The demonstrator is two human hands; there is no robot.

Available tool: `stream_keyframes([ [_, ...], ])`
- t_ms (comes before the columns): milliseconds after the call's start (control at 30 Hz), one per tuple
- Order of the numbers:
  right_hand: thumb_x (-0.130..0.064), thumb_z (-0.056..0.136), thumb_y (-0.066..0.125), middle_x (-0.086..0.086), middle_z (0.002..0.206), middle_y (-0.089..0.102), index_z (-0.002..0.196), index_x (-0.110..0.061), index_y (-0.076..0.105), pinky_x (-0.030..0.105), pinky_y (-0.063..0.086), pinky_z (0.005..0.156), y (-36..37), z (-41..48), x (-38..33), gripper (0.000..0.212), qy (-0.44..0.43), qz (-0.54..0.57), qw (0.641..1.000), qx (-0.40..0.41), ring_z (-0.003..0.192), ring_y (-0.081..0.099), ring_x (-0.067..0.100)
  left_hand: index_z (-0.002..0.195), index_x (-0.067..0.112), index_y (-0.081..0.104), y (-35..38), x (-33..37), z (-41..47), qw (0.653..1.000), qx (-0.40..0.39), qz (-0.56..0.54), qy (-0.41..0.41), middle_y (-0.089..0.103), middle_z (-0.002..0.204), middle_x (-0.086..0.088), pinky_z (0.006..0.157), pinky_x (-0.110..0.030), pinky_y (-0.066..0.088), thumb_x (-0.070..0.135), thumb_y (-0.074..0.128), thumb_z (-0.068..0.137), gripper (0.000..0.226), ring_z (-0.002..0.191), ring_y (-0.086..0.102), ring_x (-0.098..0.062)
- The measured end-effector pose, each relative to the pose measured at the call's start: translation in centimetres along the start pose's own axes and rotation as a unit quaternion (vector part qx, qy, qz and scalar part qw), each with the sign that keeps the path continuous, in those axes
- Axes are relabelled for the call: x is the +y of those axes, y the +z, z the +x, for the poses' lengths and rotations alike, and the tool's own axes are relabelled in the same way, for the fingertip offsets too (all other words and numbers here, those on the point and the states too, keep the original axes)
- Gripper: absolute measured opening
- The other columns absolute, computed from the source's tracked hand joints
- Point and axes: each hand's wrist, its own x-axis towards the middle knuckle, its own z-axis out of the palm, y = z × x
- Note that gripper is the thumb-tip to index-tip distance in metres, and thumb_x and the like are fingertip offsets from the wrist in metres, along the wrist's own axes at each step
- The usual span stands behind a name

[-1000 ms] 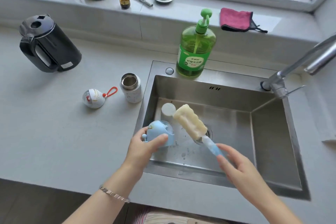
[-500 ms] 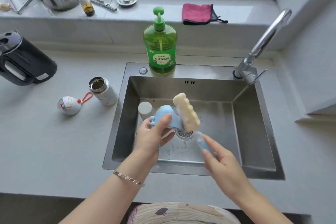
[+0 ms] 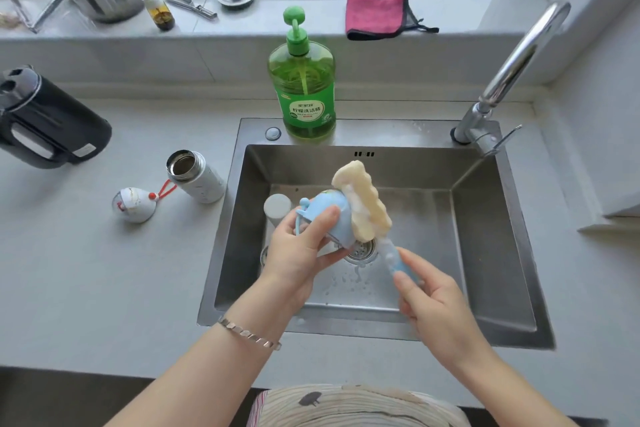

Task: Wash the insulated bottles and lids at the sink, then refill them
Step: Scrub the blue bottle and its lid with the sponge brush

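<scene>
Presently the left hand (image 3: 298, 250) holds the blue lid (image 3: 325, 213) above the sink (image 3: 485, 253), thumb laid across its domed side, remaining fingers (image 3: 332, 255) curled underneath. The right hand (image 3: 433, 302) grips the sponge brush (image 3: 363, 201) low on its handle, fingers (image 3: 403, 279) wrapped round the blue shaft. The foam head rests against the lid's open side, just beyond the left fingers, with suds at the contact.

Assessment of handling: the lid appears to be light, rigid plastic. Wet and soapy, it is likely slippery, so a hold spanning dome and rim is sounder than a pinch on the small knob or loop beside the left thumb. The sponge is soft and will yield; the slim handle may flex under pressure.

A pale round-topped item (image 3: 277, 206) stands in the basin just behind the left fingers; its identity cannot be confirmed. The white bottle (image 3: 199, 177) stands open on the tabletop (image 3: 104, 288), well left of the left hand, with the white lid (image 3: 133, 206) beside it.
</scene>
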Motion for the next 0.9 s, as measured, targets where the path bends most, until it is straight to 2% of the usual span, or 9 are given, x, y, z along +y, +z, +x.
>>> stream_keyframes([
  [100,-0.011,0.093,0.049,-0.012,0.045,0.032,0.105,-0.045,0.055,0.014,0.027,0.048,0.7,-0.7,0.0,0.036,-0.012,-0.019,1.0,-0.021,0.048,0.029,0.005,0.1,0.013,0.059,-0.5,0.1,0.4,1.0,0.004,0.014,0.025,0.064,0.092,-0.006,0.064,-0.035,0.056,0.032,0.069,0.072,0.035,0.093,0.061,-0.023],
  [233,-0.01,0.094,0.048,-0.015,0.04,0.038,0.118,-0.03,0.054,0.01,0.029,0.045,-0.5,0.2,-0.2,0.031,0.006,-0.037,0.999,0.003,0.043,0.032,0.003,0.106,0.013,0.054,-1.3,0.0,0.4,0.997,0.0,0.07,0.044,0.063,0.101,-0.007,0.061,-0.028,0.055,0.018,0.074,0.074,0.038,0.088,0.064,-0.016],
  [300,-0.012,0.094,0.048,-0.014,0.04,0.038,0.116,-0.033,0.054,0.01,0.029,0.047,-0.7,0.0,-0.2,0.031,-0.006,-0.065,0.998,0.001,0.044,0.031,0.003,0.109,0.017,0.055,-2.0,0.0,0.6,0.992,-0.005,0.115,0.054,0.065,0.1,-0.004,0.061,-0.027,0.054,0.022,0.085,0.059,0.059,0.084,0.066,-0.014],
  [367,-0.016,0.093,0.05,-0.012,0.044,0.034,0.118,-0.034,0.055,0.014,0.027,0.051,-0.6,-0.8,0.1,0.031,-0.024,-0.1,0.995,-0.014,0.05,0.028,0.005,0.112,0.019,0.058,-2.8,0.4,0.8,0.984,-0.008,0.162,0.066,0.068,0.098,-0.005,0.06,-0.026,0.052,0.034,0.083,0.047,0.071,0.086,0.067,-0.016],
  [533,-0.019,0.093,0.051,-0.027,0.048,0.05,0.125,-0.025,0.056,0.013,0.034,0.062,-1.7,-0.2,0.3,0.033,-0.014,-0.184,0.983,-0.007,0.055,0.047,-0.006,0.107,0.027,0.065,-3.8,1.0,0.5,0.97,-0.051,0.228,0.06,0.07,0.093,-0.002,0.057,-0.02,0.048,0.023,0.083,0.054,0.056,0.082,0.066,-0.012],
  [667,-0.026,0.092,0.051,0.003,0.066,0.065,0.121,-0.041,0.053,0.03,0.043,0.067,-2.2,-0.8,0.3,0.033,-0.045,-0.256,0.965,-0.015,0.059,0.052,0.012,0.107,0.028,0.064,-4.5,1.3,0.4,0.966,-0.05,0.247,0.05,0.069,0.1,-0.002,0.058,-0.021,0.049,0.017,0.081,0.066,0.045,0.091,0.065,-0.016],
  [733,-0.026,0.091,0.052,0.004,0.056,0.058,0.119,-0.043,0.053,0.024,0.04,0.059,-2.8,-0.8,0.3,0.032,-0.058,-0.274,0.96,-0.004,0.05,0.043,0.006,0.101,0.028,0.066,-4.7,1.4,0.2,0.97,-0.041,0.236,0.04,0.07,0.097,0.0,0.062,-0.028,0.053,0.019,0.082,0.065,0.04,0.088,0.065,-0.017],
  [833,-0.022,0.092,0.052,-0.001,0.039,0.032,0.119,-0.038,0.053,0.019,0.025,0.044,-2.3,-1.4,0.0,0.032,-0.088,-0.305,0.948,-0.016,0.039,0.029,0.012,0.1,0.025,0.069,-4.7,1.3,0.1,0.979,-0.033,0.201,0.006,0.071,0.1,-0.003,0.082,-0.047,0.055,0.035,0.082,0.056,0.047,0.097,0.066,-0.022],
  [900,-0.023,0.092,0.052,0.0,0.04,0.032,0.118,-0.04,0.052,0.021,0.023,0.044,-2.1,-1.4,-0.1,0.031,-0.092,-0.308,0.947,-0.015,0.039,0.027,0.012,0.106,0.021,0.067,-4.5,1.4,-0.1,0.982,-0.034,0.186,-0.006,0.07,0.102,-0.003,0.084,-0.048,0.054,0.032,0.079,0.069,0.04,0.103,0.064,-0.023],
])
